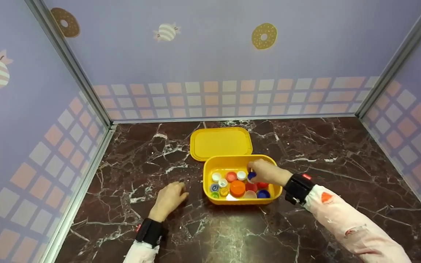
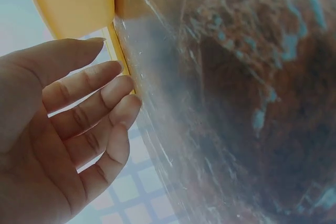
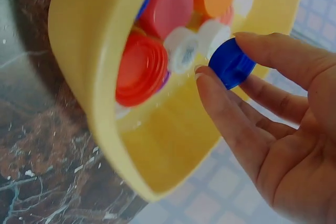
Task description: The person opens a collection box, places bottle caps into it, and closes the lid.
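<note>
Between thumb and fingers my right hand pinches a blue bottle cap, held over the right part of a yellow box. Inside the box lie several bottle caps: a large orange cap, a red cap, white caps, a green cap and another blue cap. My left hand rests on the table to the left of the box, its fingers loosely curled around nothing, as the left wrist view also shows.
A flat yellow lid lies on the dark marbled table just behind the box. Purple patterned walls enclose the table at the back, left and right.
</note>
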The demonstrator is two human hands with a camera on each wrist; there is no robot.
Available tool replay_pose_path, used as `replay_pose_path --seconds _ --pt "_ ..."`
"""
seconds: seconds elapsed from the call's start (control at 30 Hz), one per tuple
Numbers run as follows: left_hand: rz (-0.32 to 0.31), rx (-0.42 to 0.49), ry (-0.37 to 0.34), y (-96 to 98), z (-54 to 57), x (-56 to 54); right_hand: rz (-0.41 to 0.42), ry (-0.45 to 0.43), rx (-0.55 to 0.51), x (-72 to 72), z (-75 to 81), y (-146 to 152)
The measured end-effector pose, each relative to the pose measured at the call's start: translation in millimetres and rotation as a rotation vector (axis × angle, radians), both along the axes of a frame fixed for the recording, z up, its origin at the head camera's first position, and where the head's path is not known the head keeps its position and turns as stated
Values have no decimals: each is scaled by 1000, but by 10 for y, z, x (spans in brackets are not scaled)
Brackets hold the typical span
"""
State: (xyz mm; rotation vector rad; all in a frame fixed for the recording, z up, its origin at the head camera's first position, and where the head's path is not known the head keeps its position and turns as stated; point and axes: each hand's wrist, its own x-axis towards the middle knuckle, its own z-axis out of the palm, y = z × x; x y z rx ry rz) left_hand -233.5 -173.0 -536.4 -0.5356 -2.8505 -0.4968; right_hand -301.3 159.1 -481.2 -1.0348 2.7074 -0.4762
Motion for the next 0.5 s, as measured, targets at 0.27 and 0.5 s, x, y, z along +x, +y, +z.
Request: replay_pose_path --seconds 0.27,0.5 --pt "-18 -31 71 -1 144 -54 31 -89 99 20 -65 -164" --pt "-24 -32 121 -4 283 -123 67 -120 124 19 -136 -209"
